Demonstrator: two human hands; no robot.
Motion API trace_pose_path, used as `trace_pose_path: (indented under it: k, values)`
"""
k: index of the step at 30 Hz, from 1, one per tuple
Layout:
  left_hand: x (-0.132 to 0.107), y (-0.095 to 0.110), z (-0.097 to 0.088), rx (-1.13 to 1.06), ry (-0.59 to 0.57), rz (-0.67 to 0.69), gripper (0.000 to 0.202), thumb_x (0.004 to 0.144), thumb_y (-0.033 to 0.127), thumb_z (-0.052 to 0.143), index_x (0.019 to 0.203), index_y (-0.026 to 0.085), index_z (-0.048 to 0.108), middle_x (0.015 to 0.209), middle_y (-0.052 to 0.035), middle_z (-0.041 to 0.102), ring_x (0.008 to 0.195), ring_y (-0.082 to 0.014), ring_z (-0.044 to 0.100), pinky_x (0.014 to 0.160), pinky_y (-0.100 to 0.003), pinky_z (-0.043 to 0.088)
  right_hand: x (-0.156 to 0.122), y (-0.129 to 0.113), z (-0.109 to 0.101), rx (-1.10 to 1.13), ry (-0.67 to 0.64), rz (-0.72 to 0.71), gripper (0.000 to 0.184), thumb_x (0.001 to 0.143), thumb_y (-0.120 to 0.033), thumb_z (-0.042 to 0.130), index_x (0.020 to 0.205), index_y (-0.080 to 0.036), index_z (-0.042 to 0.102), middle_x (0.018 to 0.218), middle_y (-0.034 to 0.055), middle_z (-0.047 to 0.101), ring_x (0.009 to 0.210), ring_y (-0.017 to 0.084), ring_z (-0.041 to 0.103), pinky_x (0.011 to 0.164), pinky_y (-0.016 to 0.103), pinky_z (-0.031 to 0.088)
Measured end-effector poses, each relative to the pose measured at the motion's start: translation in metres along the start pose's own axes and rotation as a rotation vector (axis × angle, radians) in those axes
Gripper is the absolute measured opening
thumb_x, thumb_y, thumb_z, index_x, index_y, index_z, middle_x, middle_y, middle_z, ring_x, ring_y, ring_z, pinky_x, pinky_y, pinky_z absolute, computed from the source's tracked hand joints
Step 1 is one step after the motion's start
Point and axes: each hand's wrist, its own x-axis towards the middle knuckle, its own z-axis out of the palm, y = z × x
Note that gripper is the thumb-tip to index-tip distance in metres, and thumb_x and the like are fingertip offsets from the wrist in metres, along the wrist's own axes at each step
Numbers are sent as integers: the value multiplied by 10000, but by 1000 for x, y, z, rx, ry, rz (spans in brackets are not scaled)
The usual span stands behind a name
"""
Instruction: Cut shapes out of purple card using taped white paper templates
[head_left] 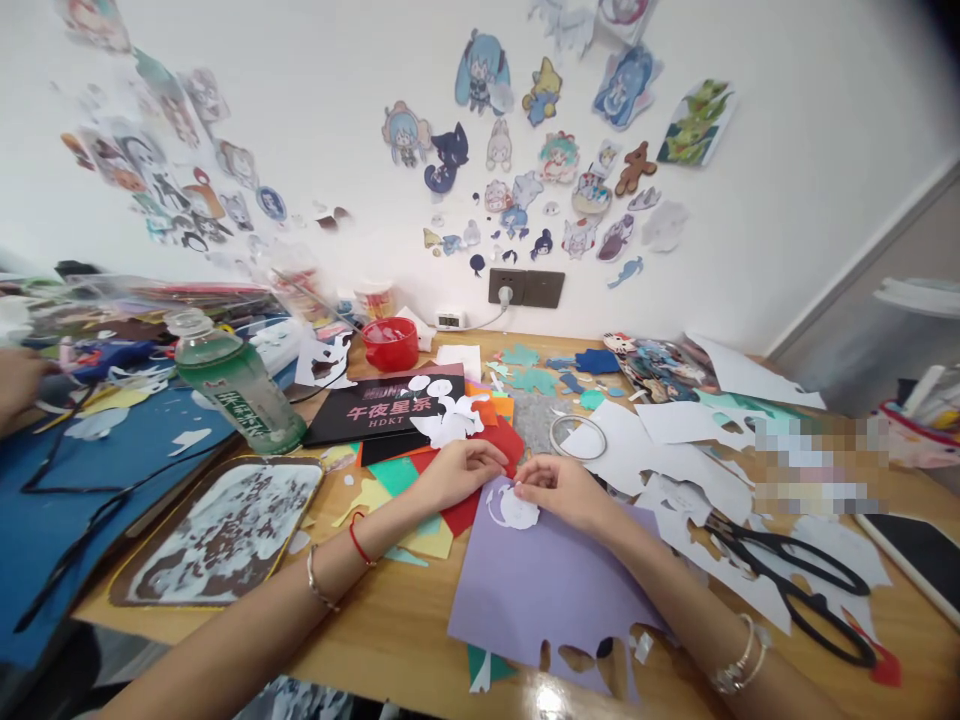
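Observation:
A purple sheet of paper (547,590), with holes cut along its near edge, lies in front of me. On its top corner rests a small white paper cutout (514,508). My right hand (566,490) is closed, its thumb and fingertips pinched at the cutout's upper right edge. Just left of it, my left hand (461,476) has its fingers bent and pressed together over red paper (457,512), near the purple sheet's top edge. What those left fingertips hold, if anything, is hidden. Irregular white paper scraps (454,420) lie beyond my left hand.
Black-handled scissors (795,580) lie at the right on cut white sheets (675,460). A silver ring (577,437) sits behind my right hand. To the left stand a green bottle (236,380) and a brown tray (225,530). Another person's hand (22,385) shows at far left.

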Motion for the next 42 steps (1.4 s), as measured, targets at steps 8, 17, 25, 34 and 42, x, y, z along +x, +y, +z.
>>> trace_pose_path:
  k: [8,17,25,34,42]
  values:
    - [-24,13,1,289,82,339,209,820,269,579,987,144,598,1069,-73,594,1118,-219,481,991,-452,347,-13,-9,12,-416,88,-176,100,732,-134,595,811,-193,577,773,-7,589,683,135,507,643,265,357]
    - [-36,2,1,585,8,374,270,795,346,606,1039,236,638,1188,-58,579,1223,-238,408,1087,-470,202,-11,-3,10,-629,166,-152,69,829,-234,559,841,-172,530,891,34,534,844,192,517,723,317,393]
    - [-37,3,3,733,64,327,252,856,365,515,1003,258,689,1181,-48,611,1198,-280,434,1054,-519,237,-23,-12,-6,-746,70,-172,197,738,-298,681,930,-266,650,965,8,584,932,213,503,834,360,389]
    - [-33,4,-1,756,15,269,247,872,332,493,1026,269,675,1222,-41,577,1205,-251,408,1066,-472,186,-35,-27,5,-1081,-19,-205,194,864,-230,511,988,-197,656,935,91,586,915,269,515,780,431,405]
    - [-19,26,7,732,-103,197,466,816,382,557,1243,208,492,1028,-104,572,942,-251,489,895,-484,273,-46,-29,-13,-1001,58,-281,233,884,-275,463,1049,-235,623,1034,58,560,1005,208,489,867,347,396]
